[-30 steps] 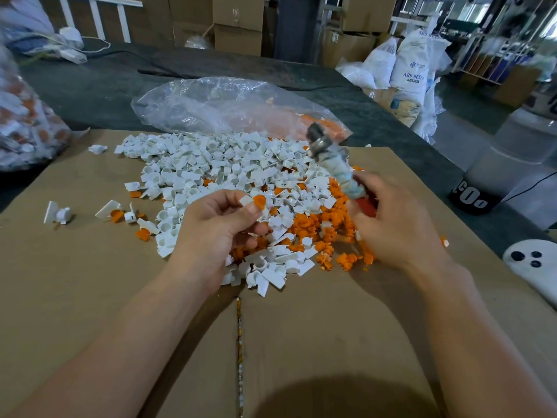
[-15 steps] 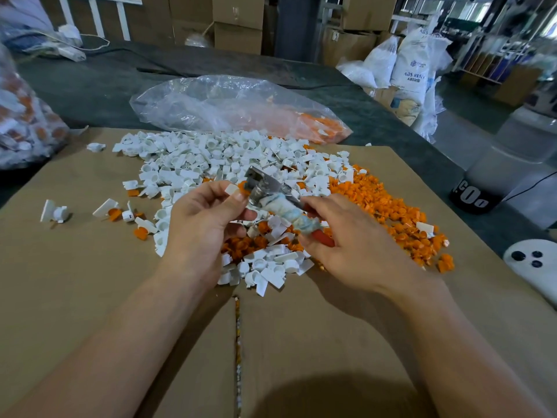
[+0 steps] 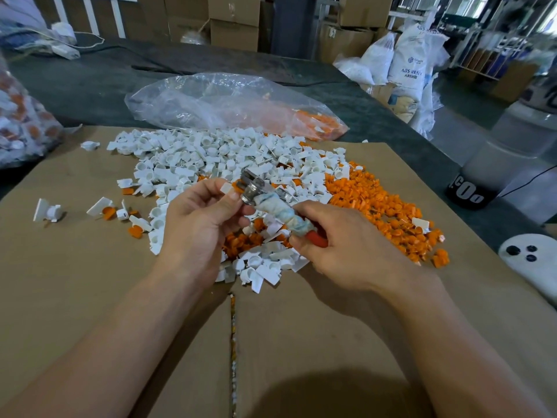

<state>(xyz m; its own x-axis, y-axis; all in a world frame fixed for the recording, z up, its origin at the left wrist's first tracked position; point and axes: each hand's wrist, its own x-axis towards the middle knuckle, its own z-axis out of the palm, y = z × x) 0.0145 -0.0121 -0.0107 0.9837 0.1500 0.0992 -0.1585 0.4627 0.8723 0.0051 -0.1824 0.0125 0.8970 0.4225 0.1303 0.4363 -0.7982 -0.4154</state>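
Pinching a small white clip at the metal head of the cloth-wrapped tool, the left hand lines it up over the cardboard. The right hand grips the tool's red handle. Judging by the orange caps heaped to the right, a good share is done, while the white pile suggests plenty remains.

Your left hand pinches a small white piece just beside the metal tip of the tool. Your right hand grips the tool's red handle. Under them, white pieces and orange caps lie heaped on brown cardboard.
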